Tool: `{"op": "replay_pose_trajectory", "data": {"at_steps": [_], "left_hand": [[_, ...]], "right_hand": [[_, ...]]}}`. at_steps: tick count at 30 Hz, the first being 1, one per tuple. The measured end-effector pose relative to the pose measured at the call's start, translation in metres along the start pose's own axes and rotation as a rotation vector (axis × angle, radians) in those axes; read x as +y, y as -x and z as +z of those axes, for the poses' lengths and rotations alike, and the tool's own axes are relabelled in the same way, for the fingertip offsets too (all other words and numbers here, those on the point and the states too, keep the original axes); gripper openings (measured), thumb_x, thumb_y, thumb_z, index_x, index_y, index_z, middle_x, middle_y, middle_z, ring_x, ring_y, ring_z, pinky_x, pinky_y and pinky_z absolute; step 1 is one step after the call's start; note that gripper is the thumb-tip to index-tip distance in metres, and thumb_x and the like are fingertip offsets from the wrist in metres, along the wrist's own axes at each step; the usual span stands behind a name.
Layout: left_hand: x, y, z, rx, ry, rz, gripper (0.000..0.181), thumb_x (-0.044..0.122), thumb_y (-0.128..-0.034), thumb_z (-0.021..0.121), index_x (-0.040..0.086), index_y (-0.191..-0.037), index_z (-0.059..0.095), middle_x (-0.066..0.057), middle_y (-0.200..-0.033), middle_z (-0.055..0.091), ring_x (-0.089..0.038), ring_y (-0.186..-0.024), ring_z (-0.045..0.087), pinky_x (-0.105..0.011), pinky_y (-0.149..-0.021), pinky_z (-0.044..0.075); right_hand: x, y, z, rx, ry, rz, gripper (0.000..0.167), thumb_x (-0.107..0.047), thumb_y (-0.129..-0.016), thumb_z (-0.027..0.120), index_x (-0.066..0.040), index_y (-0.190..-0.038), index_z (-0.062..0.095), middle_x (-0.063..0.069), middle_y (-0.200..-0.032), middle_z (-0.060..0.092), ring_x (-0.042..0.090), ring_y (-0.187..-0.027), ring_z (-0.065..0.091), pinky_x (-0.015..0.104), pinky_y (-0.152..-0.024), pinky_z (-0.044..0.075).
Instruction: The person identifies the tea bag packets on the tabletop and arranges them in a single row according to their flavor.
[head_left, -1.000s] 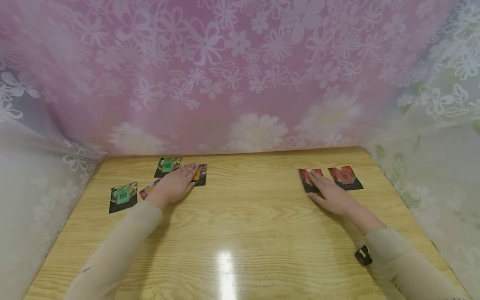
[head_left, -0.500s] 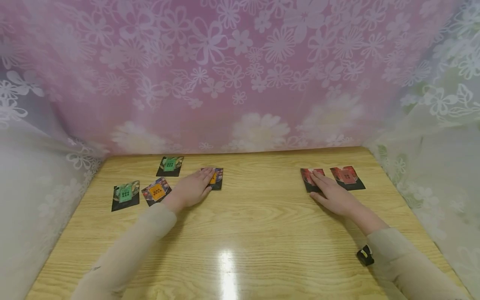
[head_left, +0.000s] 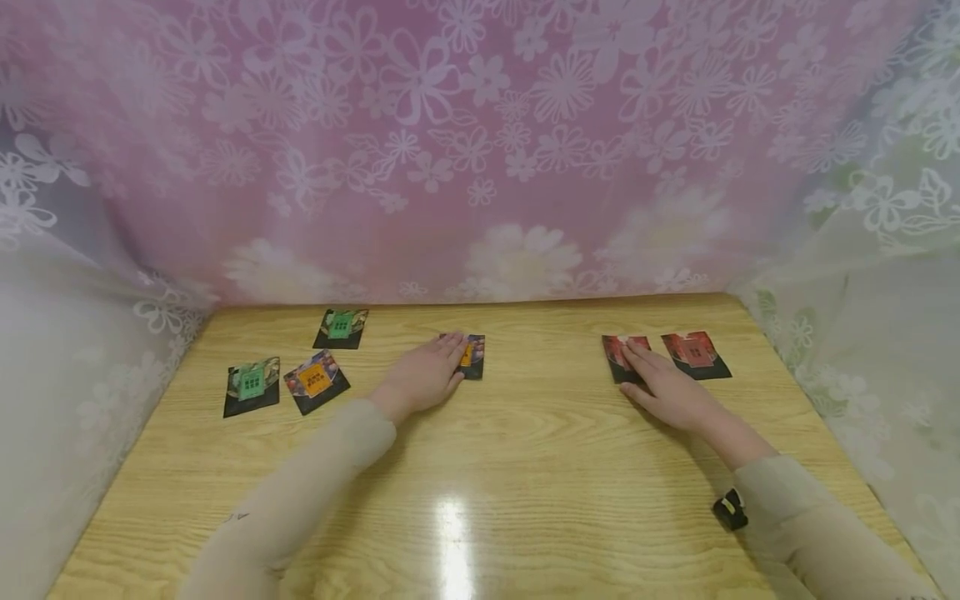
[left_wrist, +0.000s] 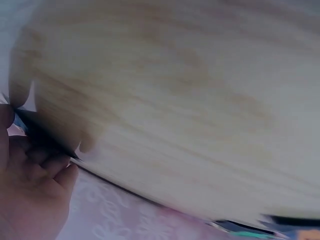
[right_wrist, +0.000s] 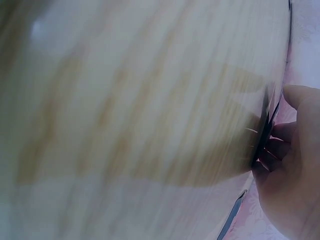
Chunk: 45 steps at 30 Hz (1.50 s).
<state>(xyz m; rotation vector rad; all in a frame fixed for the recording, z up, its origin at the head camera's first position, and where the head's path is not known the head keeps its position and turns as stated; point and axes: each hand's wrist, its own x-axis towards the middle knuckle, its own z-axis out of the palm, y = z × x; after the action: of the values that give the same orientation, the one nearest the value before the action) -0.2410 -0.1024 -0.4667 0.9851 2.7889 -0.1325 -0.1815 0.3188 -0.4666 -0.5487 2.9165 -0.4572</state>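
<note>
In the head view my left hand (head_left: 422, 373) lies with its fingers straight over a flat square packet with an orange label (head_left: 476, 360), covering its left part. To the right, my right hand (head_left: 666, 390) rests straight fingers on a red and black packet (head_left: 612, 368). A second red packet (head_left: 697, 353) sits just beyond it. At left lie another orange-labelled packet (head_left: 317, 382) and two green-labelled packets, the back one (head_left: 341, 328) and the front one (head_left: 252, 387). Both wrist views show fingers at a packet's dark edge, the left hand (left_wrist: 35, 185) and the right hand (right_wrist: 290, 160).
The things lie on a wood-grain table (head_left: 525, 483) with a bright light reflection near the front. A pink flowered curtain (head_left: 480, 150) hangs along the back edge, and pale lace cloth (head_left: 885, 350) borders the sides. A black wrist device (head_left: 730, 510) sits at the right sleeve.
My left hand has slid its orange-labelled packet rightward along the table, away from the packets at left. The other orange-labelled packet is now fully uncovered. My right hand has stayed in place.
</note>
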Motion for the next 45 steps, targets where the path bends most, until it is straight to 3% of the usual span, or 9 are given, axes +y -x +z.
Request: {"op": "replay_pose_trajectory", "data": {"at_steps": [11, 28, 39, 45], "left_hand": [[0.046, -0.029, -0.007, 0.022, -0.047, 0.014, 0.066, 0.042, -0.1162, 0.036, 0.005, -0.169, 0.023, -0.011, -0.177, 0.023, -0.024, -0.165, 0.024, -0.038, -0.138, 0.02], [0.112, -0.065, -0.021, 0.002, -0.108, 0.018, 0.068, 0.046, -0.1159, 0.034, 0.007, -0.17, 0.023, -0.008, -0.178, 0.023, -0.021, -0.165, 0.024, -0.036, -0.138, 0.022], [0.14, -0.084, -0.022, -0.009, -0.197, -0.033, 0.069, 0.051, -0.1153, 0.031, 0.011, -0.171, 0.023, -0.005, -0.178, 0.024, -0.018, -0.165, 0.026, -0.034, -0.137, 0.023], [0.148, -0.093, -0.02, -0.006, -0.195, -0.054, 0.069, 0.052, -0.1151, 0.031, 0.012, -0.171, 0.024, -0.005, -0.178, 0.025, -0.018, -0.165, 0.027, -0.033, -0.137, 0.023]], "right_hand": [[-0.001, -0.001, -0.001, -0.004, -0.005, 0.002, 0.074, -0.037, -0.112, 0.055, 0.006, -0.166, 0.026, 0.031, -0.173, 0.02, 0.057, -0.156, 0.026, 0.073, -0.125, 0.03], [-0.001, 0.0, 0.0, 0.011, -0.003, -0.001, 0.074, -0.036, -0.112, 0.056, 0.005, -0.166, 0.027, 0.031, -0.173, 0.022, 0.055, -0.156, 0.027, 0.072, -0.124, 0.032], [-0.001, 0.0, 0.001, 0.01, 0.007, 0.009, 0.075, -0.037, -0.111, 0.057, 0.004, -0.166, 0.027, 0.029, -0.173, 0.022, 0.055, -0.155, 0.028, 0.072, -0.124, 0.033], [-0.001, 0.0, 0.001, 0.013, 0.012, 0.017, 0.075, -0.037, -0.111, 0.057, 0.004, -0.166, 0.027, 0.029, -0.173, 0.023, 0.055, -0.155, 0.029, 0.073, -0.123, 0.034]]}}
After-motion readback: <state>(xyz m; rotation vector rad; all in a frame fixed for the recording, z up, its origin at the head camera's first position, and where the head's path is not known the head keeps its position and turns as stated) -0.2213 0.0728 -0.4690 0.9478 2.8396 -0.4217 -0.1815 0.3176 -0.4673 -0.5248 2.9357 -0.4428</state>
